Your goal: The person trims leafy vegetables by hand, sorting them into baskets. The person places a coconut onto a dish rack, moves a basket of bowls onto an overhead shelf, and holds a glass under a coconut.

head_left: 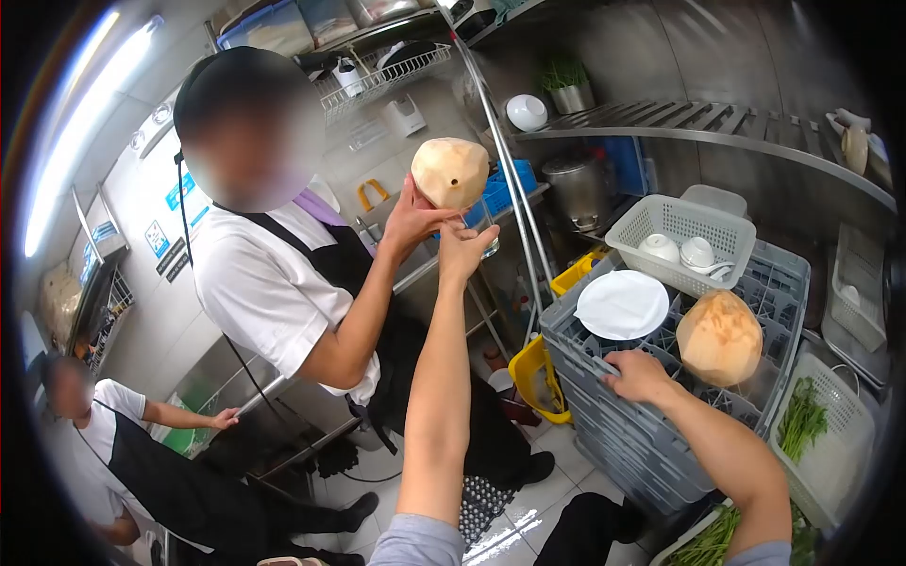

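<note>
A peeled coconut (451, 174) with a small dark hole is held up at the centre by a co-worker's hand (408, 224). Just below it is my left hand (462, 247), fingers raised close to the co-worker's fingers and a clear glass (490, 241); whether it grips the glass is hard to make out. My right hand (639, 374) is curled over the near rim of a grey rack (604, 357). On that rack, a second peeled coconut (719, 338) sits right of my right hand, and a white round lid (622, 305) lies behind it.
A basket (681, 238) with white cups stands on the rack's far side. Greens fill a basket (830, 443) at the right. A yellow bin (540, 379) is beside the rack. The co-worker (283, 274) stands left; another person (160, 453) is at lower left. A metal shelf (679, 118) runs above.
</note>
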The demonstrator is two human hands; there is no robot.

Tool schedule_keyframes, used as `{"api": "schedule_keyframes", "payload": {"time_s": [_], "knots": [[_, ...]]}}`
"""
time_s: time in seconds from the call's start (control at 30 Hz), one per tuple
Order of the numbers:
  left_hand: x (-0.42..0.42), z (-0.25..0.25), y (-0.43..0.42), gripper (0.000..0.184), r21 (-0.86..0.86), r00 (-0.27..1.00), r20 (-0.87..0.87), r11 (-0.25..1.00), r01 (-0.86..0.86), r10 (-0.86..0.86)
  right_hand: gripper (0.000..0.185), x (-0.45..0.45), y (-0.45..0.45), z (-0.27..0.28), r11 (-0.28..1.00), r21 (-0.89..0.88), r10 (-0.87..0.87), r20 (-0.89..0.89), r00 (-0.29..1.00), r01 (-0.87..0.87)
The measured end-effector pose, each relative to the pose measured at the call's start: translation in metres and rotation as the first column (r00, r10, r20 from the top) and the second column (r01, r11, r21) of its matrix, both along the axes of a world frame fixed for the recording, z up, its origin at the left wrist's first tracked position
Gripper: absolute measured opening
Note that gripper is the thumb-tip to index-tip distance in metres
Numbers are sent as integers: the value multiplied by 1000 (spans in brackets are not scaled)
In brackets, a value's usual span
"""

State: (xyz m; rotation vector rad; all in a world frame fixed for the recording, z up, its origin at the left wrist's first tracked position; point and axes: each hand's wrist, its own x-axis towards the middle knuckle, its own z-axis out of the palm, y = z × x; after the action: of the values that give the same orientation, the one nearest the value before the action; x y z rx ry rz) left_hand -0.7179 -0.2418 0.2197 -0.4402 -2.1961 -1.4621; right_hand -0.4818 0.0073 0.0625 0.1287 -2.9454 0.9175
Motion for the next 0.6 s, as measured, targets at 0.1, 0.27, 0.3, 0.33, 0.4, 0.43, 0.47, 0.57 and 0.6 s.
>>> {"api": "schedule_keyframes", "payload": {"time_s": [0.1,0.27,0.3,0.33,0.4,0.43,0.47,0.57,0.6], "knots": [[7,5,5,87,-30,1000,16,1000,-5,6,35,0,0,1,1000,13,-2,-11,1000,2],[6,5,12,85,-42,1000,11,999,-18,18,39,-1,1,3,1000,12,16,34,999,-16],[9,6,13,84,-21,1000,27,1000,8,-8,39,-1,1,3,1000,15,18,38,999,-18],[12,7,14,82,0,999,42,999,32,-32,39,-1,0,3,1000,14,18,41,999,-19],[18,10,18,82,1,999,36,999,34,-34,39,0,0,4,1000,24,15,36,999,-15],[16,8,18,81,3,999,28,999,36,-36,39,-1,0,2,1000,23,14,37,999,-15],[13,6,18,81,3,999,28,999,38,-38,38,-1,0,1,1000,23,17,31,999,-18],[12,4,20,81,-8,998,-13,998,67,-67,35,0,1,1,1000,9,16,6,1000,-16],[13,3,20,81,-19,998,-28,998,54,-55,32,0,0,2,1000,-6,19,-10,1000,-19]]}}
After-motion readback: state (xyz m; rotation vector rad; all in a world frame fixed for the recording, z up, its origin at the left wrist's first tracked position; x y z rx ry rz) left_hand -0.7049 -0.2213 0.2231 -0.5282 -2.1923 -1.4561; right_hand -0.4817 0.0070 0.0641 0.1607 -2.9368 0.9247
